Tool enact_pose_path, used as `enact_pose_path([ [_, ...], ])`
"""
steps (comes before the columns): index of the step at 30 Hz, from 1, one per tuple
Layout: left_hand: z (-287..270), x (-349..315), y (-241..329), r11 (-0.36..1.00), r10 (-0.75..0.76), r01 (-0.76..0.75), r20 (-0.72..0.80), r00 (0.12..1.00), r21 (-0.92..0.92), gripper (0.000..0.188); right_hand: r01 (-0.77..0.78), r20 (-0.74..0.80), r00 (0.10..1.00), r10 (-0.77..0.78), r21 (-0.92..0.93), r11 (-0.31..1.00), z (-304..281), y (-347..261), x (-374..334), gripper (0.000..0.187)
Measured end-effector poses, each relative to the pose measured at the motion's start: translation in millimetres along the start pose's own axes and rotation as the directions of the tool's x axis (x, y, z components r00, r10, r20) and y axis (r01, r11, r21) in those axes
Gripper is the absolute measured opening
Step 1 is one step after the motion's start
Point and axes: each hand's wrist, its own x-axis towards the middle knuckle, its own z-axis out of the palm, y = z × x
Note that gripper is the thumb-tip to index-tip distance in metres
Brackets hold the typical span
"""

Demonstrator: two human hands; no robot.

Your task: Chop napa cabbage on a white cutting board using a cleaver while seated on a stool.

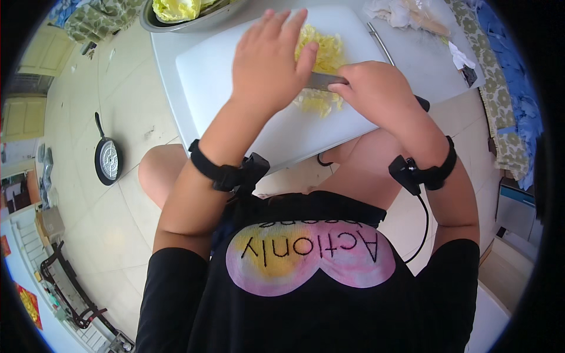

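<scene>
A knife (322,81) is gripped in my right hand (376,91), its blade pointing left across a pile of shredded yellow-green cabbage (326,52). My left hand (268,62) is held flat with its fingers stretched out, over the left side of the pile and the blade's far end. It hides the blade's tip, and I cannot tell if the palm touches the metal. Under all this lies a white cutting board (215,88). More shreds show on the near side of the blade.
A metal bowl (194,25) with cabbage leaves (175,9) stands at the table's far left. Behind my right hand lies a thin metal rod (381,44). A crumpled plastic bag (406,13) is at the back right. On the floor to the left rests a black frying pan (108,159).
</scene>
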Motion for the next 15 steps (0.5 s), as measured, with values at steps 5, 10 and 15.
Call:
enact_pose_path([
  [5, -60.9, -6.1, -18.3, 0.984, -0.165, 0.164, -0.018, 0.986, -0.076, 0.049, -0.006, 0.114, 0.993, -0.01, 0.141, 0.99, 23.0, 3.8, -21.0, 0.029],
  [10, -43.0, -67.0, -62.3, 0.906, -0.365, 0.33, -0.092, 0.927, -0.265, 0.053, 0.007, 0.132, 0.991, -0.038, 0.228, 0.974, 46.4, 26.7, -26.3, 0.03],
  [15, -13.7, -116.1, -62.0, 0.909, -0.403, 0.4, 0.002, 0.915, -0.117, 0.057, -0.063, 0.089, 0.994, 0.057, 0.063, 0.996, 19.3, 52.3, 18.0, 0.031],
])
